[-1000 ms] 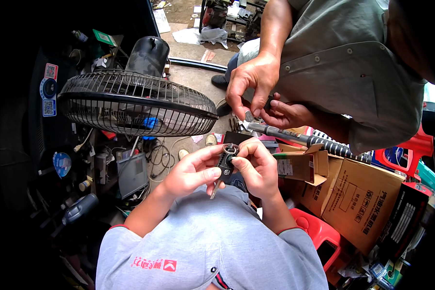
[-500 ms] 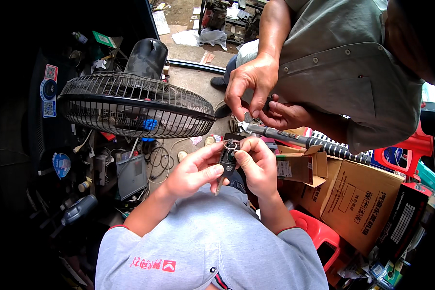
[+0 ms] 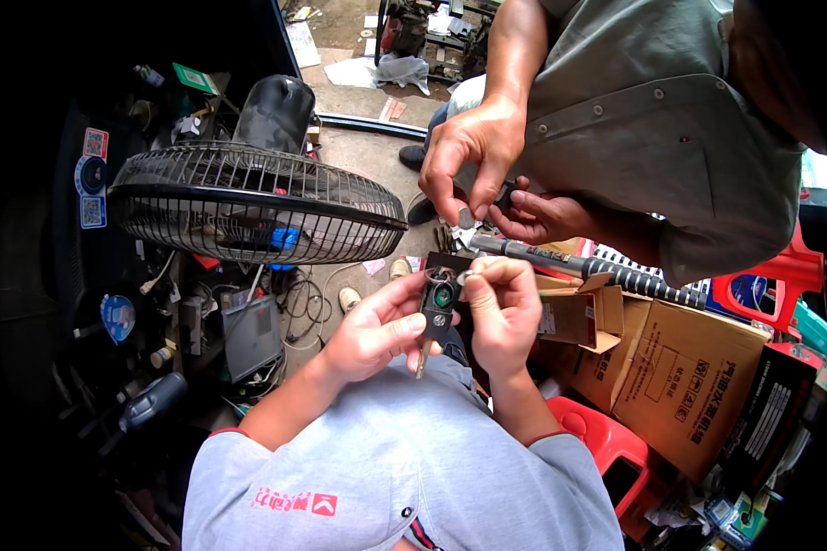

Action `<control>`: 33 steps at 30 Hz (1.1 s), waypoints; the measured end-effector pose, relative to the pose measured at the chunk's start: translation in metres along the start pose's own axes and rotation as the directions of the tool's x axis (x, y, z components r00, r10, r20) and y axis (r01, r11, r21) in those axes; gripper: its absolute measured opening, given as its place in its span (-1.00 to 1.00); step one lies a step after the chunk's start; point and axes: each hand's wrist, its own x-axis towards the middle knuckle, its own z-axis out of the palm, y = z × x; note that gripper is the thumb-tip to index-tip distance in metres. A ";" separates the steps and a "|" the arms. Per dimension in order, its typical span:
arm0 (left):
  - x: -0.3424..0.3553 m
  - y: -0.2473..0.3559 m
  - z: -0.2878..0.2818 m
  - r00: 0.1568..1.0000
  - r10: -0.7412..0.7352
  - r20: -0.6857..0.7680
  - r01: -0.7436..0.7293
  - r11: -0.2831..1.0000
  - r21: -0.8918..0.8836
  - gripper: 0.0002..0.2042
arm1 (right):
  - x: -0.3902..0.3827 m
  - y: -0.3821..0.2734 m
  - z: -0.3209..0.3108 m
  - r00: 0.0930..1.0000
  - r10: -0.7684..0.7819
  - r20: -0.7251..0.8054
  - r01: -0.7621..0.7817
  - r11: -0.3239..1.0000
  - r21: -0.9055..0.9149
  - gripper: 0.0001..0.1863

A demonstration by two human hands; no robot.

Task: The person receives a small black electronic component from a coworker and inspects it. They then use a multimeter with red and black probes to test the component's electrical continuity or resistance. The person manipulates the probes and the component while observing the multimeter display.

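My left hand (image 3: 372,332) grips a black car key (image 3: 436,308) upright, and my right hand (image 3: 504,308) pinches its top ring, beside the fan (image 3: 248,204).

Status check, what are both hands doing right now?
Left hand grips black key fob, key blade down. Right hand pinches its top ring. Another person's hands work close above, over cardboard box.

A cluttered repair workshop: a caged fan (image 3: 257,207), cardboard boxes (image 3: 680,386) and scattered tools crowd the floor.
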 end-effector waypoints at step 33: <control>0.095 -0.023 0.045 0.656 0.549 -0.518 -0.566 0.812 0.143 -0.86 | 0.073 -0.029 -0.069 0.966 -0.235 0.106 0.203 0.442 -0.873 -0.77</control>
